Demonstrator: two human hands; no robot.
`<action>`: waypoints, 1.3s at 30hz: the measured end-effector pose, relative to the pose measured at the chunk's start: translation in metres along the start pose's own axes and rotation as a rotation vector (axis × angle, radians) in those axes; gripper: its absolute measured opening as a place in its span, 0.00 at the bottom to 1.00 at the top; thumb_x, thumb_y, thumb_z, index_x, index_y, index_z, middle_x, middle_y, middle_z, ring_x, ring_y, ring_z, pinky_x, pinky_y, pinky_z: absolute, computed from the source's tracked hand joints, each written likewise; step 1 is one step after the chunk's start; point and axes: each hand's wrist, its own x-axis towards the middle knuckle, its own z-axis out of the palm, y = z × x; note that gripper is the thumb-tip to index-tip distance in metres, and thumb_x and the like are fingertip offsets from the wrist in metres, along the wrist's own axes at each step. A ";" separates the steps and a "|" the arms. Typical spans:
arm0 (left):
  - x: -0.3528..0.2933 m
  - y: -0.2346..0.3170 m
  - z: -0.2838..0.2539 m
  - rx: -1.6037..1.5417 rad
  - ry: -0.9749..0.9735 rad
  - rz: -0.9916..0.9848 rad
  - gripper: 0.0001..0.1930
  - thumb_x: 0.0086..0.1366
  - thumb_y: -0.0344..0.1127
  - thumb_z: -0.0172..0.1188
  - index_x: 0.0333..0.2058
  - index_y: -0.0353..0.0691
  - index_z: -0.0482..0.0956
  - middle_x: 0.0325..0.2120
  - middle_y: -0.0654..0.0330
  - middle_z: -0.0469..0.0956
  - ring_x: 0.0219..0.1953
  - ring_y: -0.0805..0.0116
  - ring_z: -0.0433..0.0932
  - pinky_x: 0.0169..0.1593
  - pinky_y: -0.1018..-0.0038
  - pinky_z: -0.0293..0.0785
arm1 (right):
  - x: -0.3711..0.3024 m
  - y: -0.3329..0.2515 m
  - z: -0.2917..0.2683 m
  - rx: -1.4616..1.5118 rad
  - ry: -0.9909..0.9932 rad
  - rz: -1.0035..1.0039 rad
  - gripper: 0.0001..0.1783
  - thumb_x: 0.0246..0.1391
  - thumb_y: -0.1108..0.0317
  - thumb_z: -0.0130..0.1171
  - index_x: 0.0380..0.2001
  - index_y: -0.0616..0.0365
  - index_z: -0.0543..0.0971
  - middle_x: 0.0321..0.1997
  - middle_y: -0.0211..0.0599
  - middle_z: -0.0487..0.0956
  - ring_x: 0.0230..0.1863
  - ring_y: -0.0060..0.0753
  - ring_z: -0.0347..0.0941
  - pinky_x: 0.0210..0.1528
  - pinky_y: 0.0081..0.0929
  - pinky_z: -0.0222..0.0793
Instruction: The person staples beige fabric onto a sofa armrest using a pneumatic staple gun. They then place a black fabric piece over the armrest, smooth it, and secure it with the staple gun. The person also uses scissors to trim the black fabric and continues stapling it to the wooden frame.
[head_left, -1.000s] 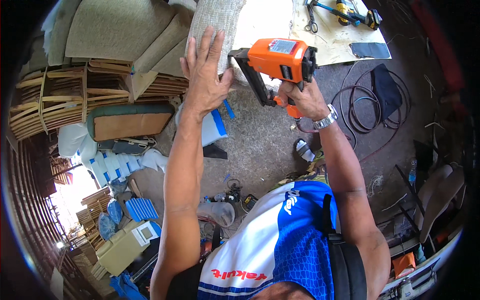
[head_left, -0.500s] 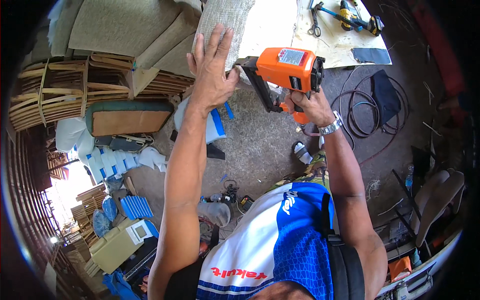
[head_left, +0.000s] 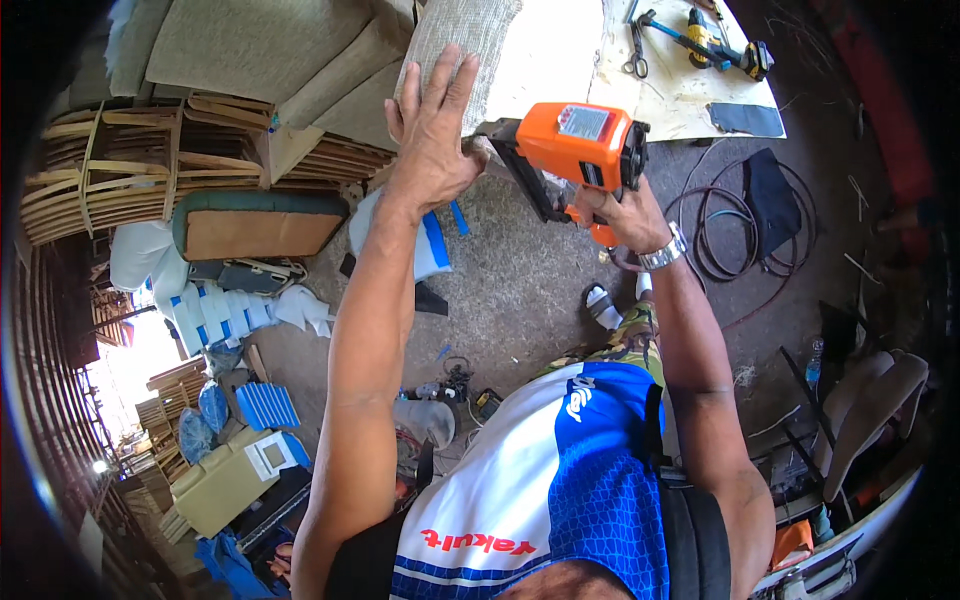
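Left hand (head_left: pixel 430 165): lies palm down on the gray woven fabric (head_left: pixel 465 40), immediately left of the staple gun (head_left: pixel 575 145). Shows fingers (head_left: pixel 438 90) extended and slightly parted, pointing away from the body, with the thumb angled toward the staple gun. Grips nothing. Joins a left forearm (head_left: pixel 370 300) reaching forward, below and left of the staple gun.

Right hand (head_left: pixel 628 215): grasps the staple gun by the handle, under the orange body. Shows fingers curled around the grip; cannot tell whether pressing the trigger. Joins a right forearm (head_left: pixel 692 320) reaching forward, below and right of the staple gun, with a metal wristwatch (head_left: pixel 663 250) at the wrist.

Staple gun: points its dark nose leftward at the fabric's near edge, beside the left thumb; cannot confirm contact.

Table (head_left: pixel 665 105): extends beyond and right of the staple gun. Carries scissors (head_left: pixel 637 62), a blue-handled hammer (head_left: pixel 680 38) and a yellow-and-black drill (head_left: pixel 702 45), all beyond and right of the staple gun.
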 end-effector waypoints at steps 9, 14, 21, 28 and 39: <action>-0.003 -0.005 -0.015 -0.181 -0.085 0.024 0.51 0.48 0.28 0.65 0.71 0.60 0.53 0.74 0.65 0.47 0.75 0.51 0.34 0.73 0.47 0.30 | 0.005 0.010 0.006 -0.124 0.056 0.018 0.13 0.52 0.59 0.65 0.32 0.58 0.79 0.20 0.26 0.76 0.21 0.19 0.72 0.25 0.24 0.69; 0.009 -0.060 -0.075 -1.127 -0.191 -0.118 0.27 0.65 0.34 0.59 0.63 0.39 0.70 0.62 0.58 0.70 0.68 0.61 0.62 0.71 0.62 0.52 | -0.009 0.000 -0.010 -0.287 0.110 0.027 0.13 0.53 0.57 0.64 0.31 0.57 0.81 0.20 0.23 0.75 0.21 0.16 0.68 0.24 0.23 0.63; 0.008 -0.071 -0.149 -0.743 0.601 0.079 0.23 0.74 0.48 0.49 0.56 0.35 0.77 0.55 0.53 0.77 0.60 0.61 0.73 0.64 0.69 0.63 | -0.131 0.090 -0.104 -1.080 0.282 0.504 0.25 0.50 0.49 0.66 0.46 0.53 0.79 0.36 0.52 0.83 0.38 0.51 0.81 0.38 0.42 0.74; -0.004 -0.013 -0.203 -0.627 0.836 0.388 0.25 0.76 0.50 0.39 0.59 0.39 0.74 0.60 0.56 0.73 0.69 0.58 0.60 0.70 0.62 0.56 | -0.335 0.058 -0.213 -1.243 0.416 1.003 0.33 0.48 0.43 0.63 0.52 0.53 0.77 0.48 0.53 0.81 0.51 0.54 0.77 0.52 0.46 0.71; 0.078 -0.013 0.015 -0.064 0.156 0.080 0.26 0.72 0.52 0.41 0.66 0.56 0.65 0.71 0.65 0.56 0.73 0.56 0.49 0.74 0.50 0.41 | -0.344 0.098 -0.115 -0.916 0.665 0.714 0.27 0.49 0.45 0.63 0.42 0.58 0.81 0.37 0.47 0.84 0.43 0.48 0.81 0.46 0.41 0.73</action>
